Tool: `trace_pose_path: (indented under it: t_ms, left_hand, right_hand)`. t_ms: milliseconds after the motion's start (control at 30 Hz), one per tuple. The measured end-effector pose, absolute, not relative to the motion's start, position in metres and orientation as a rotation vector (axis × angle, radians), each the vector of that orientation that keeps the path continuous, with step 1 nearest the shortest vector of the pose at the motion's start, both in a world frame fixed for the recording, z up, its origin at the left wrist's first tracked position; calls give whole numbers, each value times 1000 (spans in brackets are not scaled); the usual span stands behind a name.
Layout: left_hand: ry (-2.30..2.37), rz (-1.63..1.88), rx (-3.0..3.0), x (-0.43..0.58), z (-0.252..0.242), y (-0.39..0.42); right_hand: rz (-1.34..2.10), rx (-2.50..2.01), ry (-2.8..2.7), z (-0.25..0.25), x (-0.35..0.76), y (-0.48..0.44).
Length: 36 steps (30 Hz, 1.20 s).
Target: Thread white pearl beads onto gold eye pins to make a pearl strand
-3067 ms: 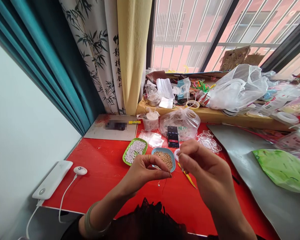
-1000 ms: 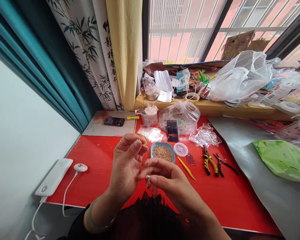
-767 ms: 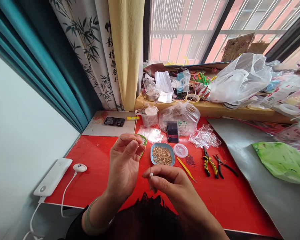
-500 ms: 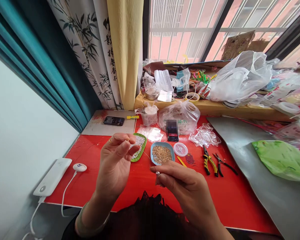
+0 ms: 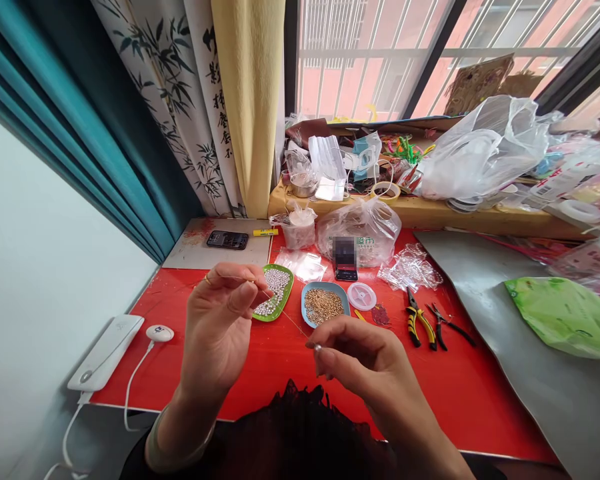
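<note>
A thin thread or wire point(image 5: 289, 320) runs slanting between my two hands above the red table. My left hand point(image 5: 217, 327) is closed in a pinch on its upper end, with a tiny gold speck at the fingertips. Lower and to the right, my right hand point(image 5: 370, 367) pinches the other end beside a small silvery bead point(image 5: 317, 348). Behind my left fingers sits a green tray point(image 5: 284, 308) with white-silver beads point(image 5: 276, 283), partly covered by that hand. A blue dish point(image 5: 304, 315) of gold beads point(image 5: 324, 304) lies just beyond my right fingertips.
Yellow-black pliers point(image 5: 420, 327) and smaller black-handled pliers point(image 5: 443, 323) lie right of a round clear lid point(image 5: 361, 297). Plastic bags point(image 5: 360, 230) stand at the back. A phone point(image 5: 227, 240) lies at back left, a white power bank point(image 5: 105, 353) at the left edge.
My left hand has drawn away to the left, so the gap between the hands is wider and more of the thread shows. My right hand has shifted only slightly.
</note>
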<state>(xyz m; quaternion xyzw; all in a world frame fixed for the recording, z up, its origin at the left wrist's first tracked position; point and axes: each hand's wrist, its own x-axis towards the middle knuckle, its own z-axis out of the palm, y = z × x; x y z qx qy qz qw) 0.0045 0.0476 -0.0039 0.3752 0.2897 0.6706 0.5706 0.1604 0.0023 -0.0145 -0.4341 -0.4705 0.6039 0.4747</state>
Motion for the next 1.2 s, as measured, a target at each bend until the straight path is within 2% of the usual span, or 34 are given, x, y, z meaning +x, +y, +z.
trace_pose_path:
  t_ms: [400,633,933,1200]
  left_hand:
    - [687,1500,923,4,-7,48]
    - [655,1338,920,4,-8,50]
    - [645,1375,920,2,-7,49]
    - [643,1353,877,5,-3,49]
  right_hand:
    - [1396,-1065,-1262,-9,159,3]
    - [1374,-1086,-1214,-10,159,2]
    - [1042,-1258,-1409,-10,158,-1]
    - [1135,-1191,-1557,-11,161,4]
